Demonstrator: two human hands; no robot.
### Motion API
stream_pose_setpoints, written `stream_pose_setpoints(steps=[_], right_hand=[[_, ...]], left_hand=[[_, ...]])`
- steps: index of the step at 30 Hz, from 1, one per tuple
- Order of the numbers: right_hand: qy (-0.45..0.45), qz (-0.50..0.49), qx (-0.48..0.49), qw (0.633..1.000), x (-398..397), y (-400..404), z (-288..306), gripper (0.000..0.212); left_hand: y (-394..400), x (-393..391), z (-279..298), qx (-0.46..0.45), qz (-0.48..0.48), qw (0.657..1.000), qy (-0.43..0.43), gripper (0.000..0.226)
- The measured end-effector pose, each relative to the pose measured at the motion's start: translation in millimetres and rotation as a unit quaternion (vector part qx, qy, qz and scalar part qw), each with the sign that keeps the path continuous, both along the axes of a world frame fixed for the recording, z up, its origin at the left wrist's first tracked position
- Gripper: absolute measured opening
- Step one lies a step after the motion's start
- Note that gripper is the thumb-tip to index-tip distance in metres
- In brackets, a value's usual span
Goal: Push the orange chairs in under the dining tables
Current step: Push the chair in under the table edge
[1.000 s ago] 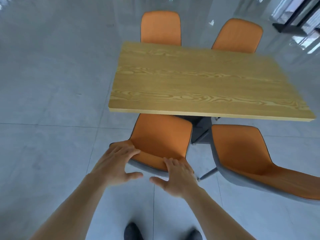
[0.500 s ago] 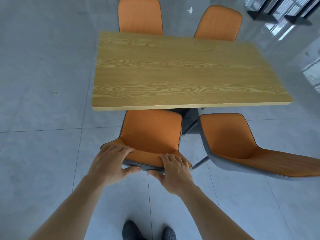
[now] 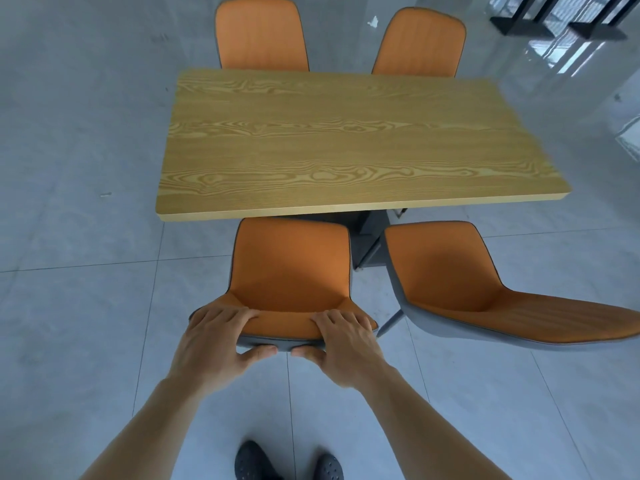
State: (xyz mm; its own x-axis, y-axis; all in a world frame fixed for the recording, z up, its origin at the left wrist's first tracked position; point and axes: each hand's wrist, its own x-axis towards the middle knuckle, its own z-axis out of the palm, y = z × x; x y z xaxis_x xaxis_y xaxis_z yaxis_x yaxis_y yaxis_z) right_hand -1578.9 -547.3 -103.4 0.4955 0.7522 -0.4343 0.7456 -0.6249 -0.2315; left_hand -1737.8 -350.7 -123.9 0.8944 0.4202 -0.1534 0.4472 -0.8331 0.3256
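The wooden dining table stands ahead of the grip, its near edge just covering the front of the seat being held. Two far chairs sit tucked at the opposite side. To the right of the grip, a second near chair is angled away, well out from the table. The held chair has its backrest top clasped by both hands: left hand and right hand, fingers over the orange face, thumbs on the grey back, closed firmly around it. I'd judge this the pushing step, mostly unfinished; next calls for a straight shove forward. No containers here.
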Motion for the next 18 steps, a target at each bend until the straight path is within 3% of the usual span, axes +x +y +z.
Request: stream_pose_setpoints(steps=[18], right_hand=[[-0.006, 0.032, 0.013, 0.999, 32.7, -61.6, -6.9, 0.094]], left_hand=[[-75.6, 11.6, -12.4, -0.01, 0.036, 0.999, -0.007, 0.072]])
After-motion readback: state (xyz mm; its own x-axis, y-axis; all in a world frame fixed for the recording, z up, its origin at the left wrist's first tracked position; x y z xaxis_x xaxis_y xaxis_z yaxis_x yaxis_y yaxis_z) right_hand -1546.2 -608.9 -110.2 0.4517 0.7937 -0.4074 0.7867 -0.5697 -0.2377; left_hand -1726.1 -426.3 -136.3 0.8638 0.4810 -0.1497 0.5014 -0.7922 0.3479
